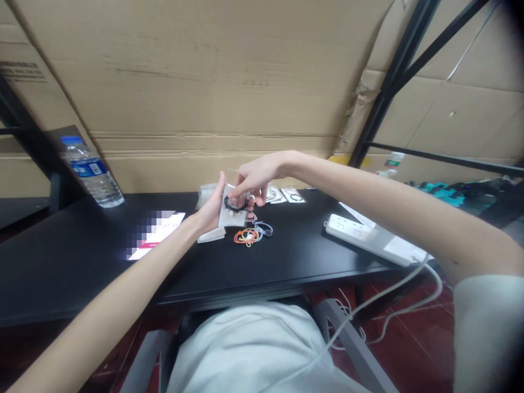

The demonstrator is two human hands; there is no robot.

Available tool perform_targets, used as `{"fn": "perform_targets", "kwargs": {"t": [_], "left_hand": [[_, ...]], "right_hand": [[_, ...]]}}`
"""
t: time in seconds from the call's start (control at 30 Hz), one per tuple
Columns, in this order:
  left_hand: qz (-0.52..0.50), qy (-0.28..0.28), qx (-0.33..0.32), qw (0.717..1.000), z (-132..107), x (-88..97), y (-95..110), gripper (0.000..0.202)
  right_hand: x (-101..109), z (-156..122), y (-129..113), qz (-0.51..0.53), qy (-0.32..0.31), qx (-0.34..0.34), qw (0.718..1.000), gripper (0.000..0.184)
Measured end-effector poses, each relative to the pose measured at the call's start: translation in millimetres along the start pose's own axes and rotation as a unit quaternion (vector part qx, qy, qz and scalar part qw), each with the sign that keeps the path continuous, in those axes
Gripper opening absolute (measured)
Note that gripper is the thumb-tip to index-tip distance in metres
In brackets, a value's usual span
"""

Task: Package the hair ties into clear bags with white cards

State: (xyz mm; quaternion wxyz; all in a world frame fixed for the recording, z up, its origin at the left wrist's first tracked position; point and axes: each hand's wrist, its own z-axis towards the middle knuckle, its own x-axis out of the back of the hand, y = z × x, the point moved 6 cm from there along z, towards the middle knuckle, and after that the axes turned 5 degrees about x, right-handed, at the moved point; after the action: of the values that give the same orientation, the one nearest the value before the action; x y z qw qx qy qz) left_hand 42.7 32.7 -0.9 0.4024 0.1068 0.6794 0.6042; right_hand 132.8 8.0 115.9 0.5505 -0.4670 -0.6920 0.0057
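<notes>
Black table (286, 262) — left hand (210, 213) half-closed around packet (232, 220); right hand (260, 172) curled over bracelet (236, 208) — grip obscured, unclear.

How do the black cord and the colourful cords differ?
The black cord is dark; the colourful cords show orange, yellow and pale blue. The black cord is against a pale packet in the left hand, while the colourful cords lie on the table. Both look thin and looped.
</notes>
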Motion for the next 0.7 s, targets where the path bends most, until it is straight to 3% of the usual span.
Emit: {"fn": "perform_targets", "kwargs": {"t": [0.3, 0.43, 0.7], "left_hand": [[-0.019, -0.033, 0.001, 0.999, -4.6, -11.1, 5.0, 0.098], [-0.003, -0.032, -0.008, 0.999, -4.1, -10.8, 6.2, 0.101], [-0.004, -0.025, -0.034, 0.999, 0.3, -1.8, 7.1, 0.088]], "right_hand": [[18.6, -9.8, -11.6, -0.063, 0.097, 0.01, 0.993, 0.029], [26.4, -12.7, -6.4, -0.073, 0.123, 0.018, 0.99, 0.026], [30.3, -14.6, -5.9, -0.065, 0.162, 0.045, 0.984, 0.026]]}}
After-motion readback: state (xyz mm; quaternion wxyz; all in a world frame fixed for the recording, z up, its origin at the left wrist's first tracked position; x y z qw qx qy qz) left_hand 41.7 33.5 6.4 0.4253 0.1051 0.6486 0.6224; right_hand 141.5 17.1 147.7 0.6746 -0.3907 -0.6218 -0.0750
